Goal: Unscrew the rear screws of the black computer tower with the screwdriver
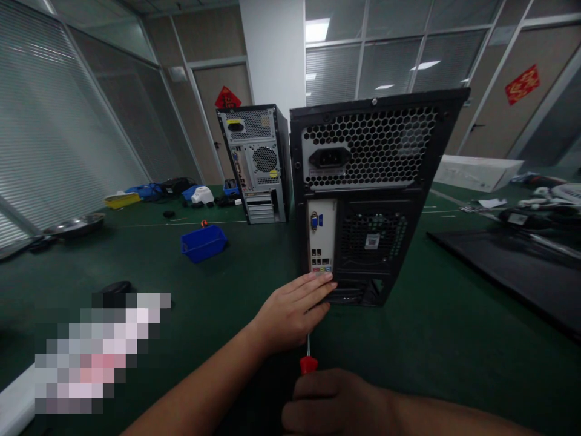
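Resting left hand (290, 312), with straight fingers, against nearer computer tower (372, 191), perhaps for steadiness, with any grip hidden; clasping screwdriver (308, 364) in curled fingers of right hand (333, 402).

The green tabletop (258, 266) is occupied by an upright black computer tower (372, 195), a second tower (261, 165), a blue bin (203, 245), a metal bowl (77, 226), a white box (476, 173) and a flat black panel (508, 275).

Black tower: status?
Right hand gripping red-handled screwdriver. Left hand at lower rear of black tower. Tower upright. Screwdriver tip hidden by left hand.
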The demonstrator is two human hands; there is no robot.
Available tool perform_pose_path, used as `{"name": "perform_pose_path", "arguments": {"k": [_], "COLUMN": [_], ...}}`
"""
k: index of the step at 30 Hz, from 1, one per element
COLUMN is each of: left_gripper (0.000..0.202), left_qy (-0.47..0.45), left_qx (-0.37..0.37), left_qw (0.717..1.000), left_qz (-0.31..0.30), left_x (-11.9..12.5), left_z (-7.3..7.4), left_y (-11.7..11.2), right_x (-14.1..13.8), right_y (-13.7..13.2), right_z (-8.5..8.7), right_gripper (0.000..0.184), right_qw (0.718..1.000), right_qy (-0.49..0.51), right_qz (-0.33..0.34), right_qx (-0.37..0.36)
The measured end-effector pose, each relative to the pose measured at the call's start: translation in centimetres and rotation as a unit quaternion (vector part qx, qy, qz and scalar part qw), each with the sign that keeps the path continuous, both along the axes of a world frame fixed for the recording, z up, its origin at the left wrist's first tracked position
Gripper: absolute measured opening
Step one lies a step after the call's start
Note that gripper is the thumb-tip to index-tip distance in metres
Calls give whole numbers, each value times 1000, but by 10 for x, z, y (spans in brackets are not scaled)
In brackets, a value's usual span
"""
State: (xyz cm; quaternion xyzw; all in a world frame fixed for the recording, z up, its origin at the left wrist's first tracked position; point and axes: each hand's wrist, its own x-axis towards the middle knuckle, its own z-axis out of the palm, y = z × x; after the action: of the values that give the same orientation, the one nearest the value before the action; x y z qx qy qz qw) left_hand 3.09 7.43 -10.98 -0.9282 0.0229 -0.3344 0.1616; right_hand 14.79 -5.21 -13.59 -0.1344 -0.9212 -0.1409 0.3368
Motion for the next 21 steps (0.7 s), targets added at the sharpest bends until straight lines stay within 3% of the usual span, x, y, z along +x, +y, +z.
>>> {"name": "perform_pose_path", "arguments": {"k": [5, 12, 18, 21], "left_gripper": [22, 22, 22, 22], "left_qy": [16, 12, 2, 0], "left_qx": [2, -3, 0, 2], "left_qw": [1000, 1000, 1000, 1000], "left_qz": [0, -1, -1, -1], "left_x": [-1, -1, 0, 0], "left_z": [-2, 1, 1, 1], "left_y": [1, 0, -1, 0], "right_x": [-2, -8, -11, -10], "right_y": [2, 3, 3, 3], "right_z": [3, -14, -17, -7], "right_gripper": [48, 13, 6, 24], "right_qw": [996, 1000, 998, 995], "right_qy": [93, 8, 67, 93], "right_qz": [8, -6, 2, 28], "right_qx": [-11, 14, -12, -31]}}
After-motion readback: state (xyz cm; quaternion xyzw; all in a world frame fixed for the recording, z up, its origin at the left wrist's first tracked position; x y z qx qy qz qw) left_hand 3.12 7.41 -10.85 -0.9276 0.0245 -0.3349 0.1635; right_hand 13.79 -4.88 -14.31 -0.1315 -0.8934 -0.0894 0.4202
